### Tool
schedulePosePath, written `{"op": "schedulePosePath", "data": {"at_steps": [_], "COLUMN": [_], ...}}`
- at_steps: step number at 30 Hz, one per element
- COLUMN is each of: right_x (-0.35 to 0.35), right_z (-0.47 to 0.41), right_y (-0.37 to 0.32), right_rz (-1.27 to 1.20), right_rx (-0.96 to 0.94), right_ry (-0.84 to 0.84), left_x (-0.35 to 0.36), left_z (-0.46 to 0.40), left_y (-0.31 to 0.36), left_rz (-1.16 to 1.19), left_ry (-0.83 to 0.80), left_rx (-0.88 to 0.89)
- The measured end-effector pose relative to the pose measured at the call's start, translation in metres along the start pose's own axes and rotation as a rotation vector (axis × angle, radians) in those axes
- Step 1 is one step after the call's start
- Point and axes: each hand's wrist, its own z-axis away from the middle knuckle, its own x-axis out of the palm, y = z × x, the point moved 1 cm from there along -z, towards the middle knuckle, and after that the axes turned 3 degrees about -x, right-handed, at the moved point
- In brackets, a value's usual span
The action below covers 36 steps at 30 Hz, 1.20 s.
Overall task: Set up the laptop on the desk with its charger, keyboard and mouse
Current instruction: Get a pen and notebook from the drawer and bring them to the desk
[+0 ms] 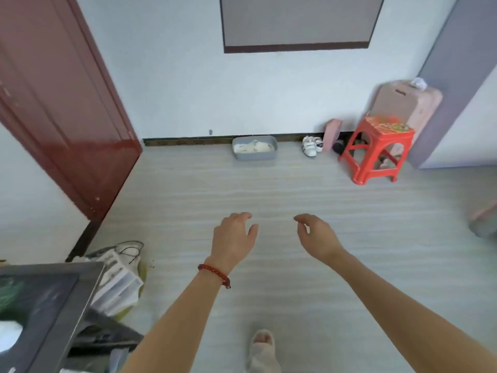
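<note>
just 1 head cam, looking forward and down over the floor [269,184] toward the far wall [188,90], arms close below.

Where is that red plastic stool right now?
In the head view the red stool stands on the floor at the far right, in front of a pink suitcase by the wall, with small white shoes to its left.

Tray [254,152] left of stool [376,149] (both against wall).

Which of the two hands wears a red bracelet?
The left hand: a red bead bracelet circles its wrist. The right hand has a bare wrist. Both hold nothing.
</note>
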Motion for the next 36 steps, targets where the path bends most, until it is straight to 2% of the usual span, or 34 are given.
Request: {"op": "schedulePosePath", "data": {"at_steps": [4,7,13,19,26,36], "right_x": [-0.056,-0.117,-0.246,-0.38,-0.519,-0.653], "right_z": [-0.083,-0.153,-0.222,-0.283,-0.373,-0.571], "right_y": [0.069,0.129,0.265,0.447,0.616,0.813], "right_rz": [-0.015,-0.055,-0.068,-0.031,-0.052,-0.089], "right_rx": [0.103,0.208,0.454,0.659,0.805,0.791], "right_ry": [0.068,0.16,0.34,0.522,0.569,0.475], "left_x": [0.038,0.072,0.167,0.301,0.418,0.536], "left_z": [-0.119,-0.226,-0.361,-0.471,-0.583,-0.809], "left_y": [0.068,0.145,0.327,0.529,0.721,0.886], "left_rz": [0.009,0.01,0.053,0.09,0.109,0.087], "left_ry": [-0.056,-0.1,-0.269,-0.425,-0.554,-0.473], "left_rx": [0.094,0.202,0.407,0.646,0.674,0.669]}}
